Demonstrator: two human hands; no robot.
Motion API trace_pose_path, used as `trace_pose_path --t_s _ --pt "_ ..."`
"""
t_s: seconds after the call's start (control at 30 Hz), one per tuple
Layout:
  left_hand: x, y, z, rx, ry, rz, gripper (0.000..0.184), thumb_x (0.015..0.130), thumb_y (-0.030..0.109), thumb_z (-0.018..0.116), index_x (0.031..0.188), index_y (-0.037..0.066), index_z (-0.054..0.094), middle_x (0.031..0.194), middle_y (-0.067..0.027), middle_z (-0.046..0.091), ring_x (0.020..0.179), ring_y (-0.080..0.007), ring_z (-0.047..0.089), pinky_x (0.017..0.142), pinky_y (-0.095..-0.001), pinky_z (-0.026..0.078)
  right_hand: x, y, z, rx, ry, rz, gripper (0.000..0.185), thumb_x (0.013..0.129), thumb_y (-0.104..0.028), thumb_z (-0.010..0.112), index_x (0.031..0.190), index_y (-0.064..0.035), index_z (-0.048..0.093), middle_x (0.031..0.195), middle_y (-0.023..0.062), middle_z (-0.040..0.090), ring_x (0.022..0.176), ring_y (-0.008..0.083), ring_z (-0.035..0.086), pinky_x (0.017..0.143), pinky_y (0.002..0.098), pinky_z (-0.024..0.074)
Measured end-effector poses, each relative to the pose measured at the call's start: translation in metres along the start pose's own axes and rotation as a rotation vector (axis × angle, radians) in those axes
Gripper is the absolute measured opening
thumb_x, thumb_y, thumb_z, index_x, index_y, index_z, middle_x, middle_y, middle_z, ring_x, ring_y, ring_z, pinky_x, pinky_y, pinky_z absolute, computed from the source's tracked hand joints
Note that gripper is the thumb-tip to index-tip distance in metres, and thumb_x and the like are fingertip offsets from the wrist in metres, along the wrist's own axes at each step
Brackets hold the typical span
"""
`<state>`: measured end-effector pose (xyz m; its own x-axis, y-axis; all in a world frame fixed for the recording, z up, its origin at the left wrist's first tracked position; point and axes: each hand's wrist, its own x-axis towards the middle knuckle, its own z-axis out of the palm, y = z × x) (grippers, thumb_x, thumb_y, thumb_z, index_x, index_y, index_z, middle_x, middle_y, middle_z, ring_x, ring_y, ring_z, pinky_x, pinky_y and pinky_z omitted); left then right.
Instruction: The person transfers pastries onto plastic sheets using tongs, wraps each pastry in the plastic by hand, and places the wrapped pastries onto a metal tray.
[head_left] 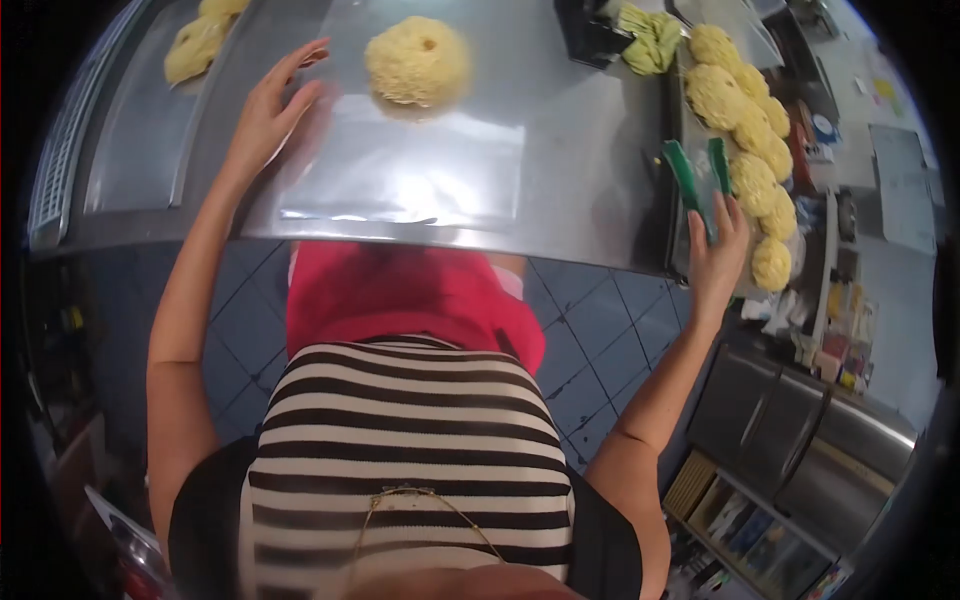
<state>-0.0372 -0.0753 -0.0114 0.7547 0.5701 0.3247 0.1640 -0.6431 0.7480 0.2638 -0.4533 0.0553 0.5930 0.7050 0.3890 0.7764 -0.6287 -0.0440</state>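
Note:
My left hand (275, 115) is over the steel table (590, 150), fingers apart and curved, with nothing visible in it. To its right, a round, rough-surfaced lump of pale yellow dough (418, 62) with a small brown spot sits on the table. A clear sheet (400, 180) lies flat in front of that dough. At the table's right side my right hand (722, 245) is closed on a green-edged piece (688, 180) with two upright green strips and a paler middle; I cannot tell its kind. Beside this hand, several yellow dough lumps (752, 185) stand in rows on a tray.
More dough (195, 48) lies on a metal tray (140, 150) at the far left. A crumpled yellow-green cloth (650, 40) lies by a black container (590, 35) at the back. The table's front edge runs close to my body. Steel cabinets (790, 420) stand at the lower right.

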Motion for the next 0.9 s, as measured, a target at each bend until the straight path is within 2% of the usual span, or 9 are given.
trace_pose_path --t_s 0.07,0.13,0.2,0.33,0.5,0.6,0.77,0.87,0.9 --pt "-0.004 0.016 0.002 -0.021 0.06 -0.036 0.036 0.084 0.013 0.053 0.12 0.008 0.05 0.11 -0.0066 0.057 0.102 -0.0167 0.052 0.088 -0.0283 0.039 0.014 -0.06 0.003 0.494 -0.175 0.03 0.031 0.076 -0.012 0.064 0.103 0.0005 0.058 0.094 0.0094 0.058 0.085 0.0187 0.056 0.073 0.0258 0.0433" --pt "-0.011 0.04 0.012 -0.138 -0.227 -0.164 0.019 0.083 0.015 0.054 0.099 0.003 0.059 0.095 -0.0039 0.06 0.085 -0.0119 0.054 0.074 -0.0261 0.042 0.016 -0.118 0.019 0.687 -0.458 -0.228 0.019 0.073 -0.006 0.066 0.09 -0.0003 0.061 0.084 0.0058 0.056 0.072 0.0153 0.054 0.063 0.0251 0.0424" --pt "-0.018 0.059 0.029 -0.16 -0.402 -0.126 0.015 0.083 0.016 0.056 0.089 0.003 0.059 0.088 -0.004 0.058 0.078 -0.0135 0.052 0.069 -0.0267 0.041 0.016 -0.145 0.045 0.793 -0.598 -0.31 0.016 0.068 -0.004 0.068 0.083 -0.0007 0.062 0.077 0.0048 0.054 0.066 0.0133 0.05 0.058 0.0261 0.0408" --pt "-0.018 0.066 0.041 -0.078 -0.533 0.03 0.016 0.082 0.018 0.057 0.088 0.004 0.059 0.082 -0.0056 0.056 0.076 -0.017 0.051 0.068 -0.0273 0.041 0.033 -0.143 0.06 0.781 -0.827 -0.288 0.014 0.066 -0.002 0.07 0.076 -0.0014 0.06 0.07 0.0028 0.05 0.062 0.0108 0.047 0.057 0.0258 0.0392" --pt "-0.018 0.063 0.046 -0.013 -0.552 0.094 0.018 0.082 0.021 0.057 0.086 0.004 0.059 0.08 -0.0075 0.054 0.076 -0.0193 0.051 0.069 -0.0283 0.041 0.037 -0.139 0.068 0.81 -0.887 -0.202 0.011 0.067 -0.006 0.068 0.072 -0.0006 0.06 0.068 0.0095 0.055 0.062 0.0209 0.052 0.061 0.0304 0.0418" --pt "-0.016 0.081 0.04 0.058 -0.591 0.005 0.02 0.082 0.021 0.057 0.086 0.002 0.061 0.084 -0.0091 0.059 0.075 -0.0209 0.055 0.068 -0.0305 0.042 0.034 -0.135 0.077 1.036 -0.819 -0.14 0.012 0.073 -0.01 0.064 0.069 0.0011 0.059 0.067 0.0084 0.056 0.062 0.017 0.052 0.059 0.029 0.041" --pt "-0.008 0.07 0.04 0.029 -0.61 -0.049 0.02 0.082 0.021 0.058 0.086 0.002 0.063 0.09 -0.0092 0.063 0.073 -0.0231 0.057 0.068 -0.0314 0.045 0.04 -0.132 0.07 0.915 -0.687 -0.13 0.025 0.085 -0.019 0.057 0.071 0.0011 0.057 0.07 0.0019 0.055 0.06 0.0097 0.049 0.056 0.021 0.0393" --pt "-0.007 0.083 0.028 -0.078 -0.543 -0.093 0.019 0.081 0.02 0.058 0.088 0.004 0.066 0.095 -0.0083 0.064 0.074 -0.0243 0.06 0.069 -0.0322 0.047 0.052 -0.126 0.05 1.072 -0.766 0.238 0.029 0.088 -0.026 0.053 0.084 0.002 0.054 0.076 0.0084 0.06 0.065 0.0134 0.057 0.06 0.0224 0.0453" --pt "-0.009 0.084 0.027 -0.077 -0.538 -0.092 0.019 0.081 0.02 0.058 0.088 0.004 0.066 0.095 -0.0083 0.064 0.074 -0.0243 0.06 0.069 -0.0322 0.047 0.053 -0.128 0.049 1.072 -0.765 0.232 0.029 0.088 -0.026 0.053 0.084 0.002 0.054 0.076 0.0084 0.06 0.065 0.0134 0.057 0.06 0.0224 0.0453"
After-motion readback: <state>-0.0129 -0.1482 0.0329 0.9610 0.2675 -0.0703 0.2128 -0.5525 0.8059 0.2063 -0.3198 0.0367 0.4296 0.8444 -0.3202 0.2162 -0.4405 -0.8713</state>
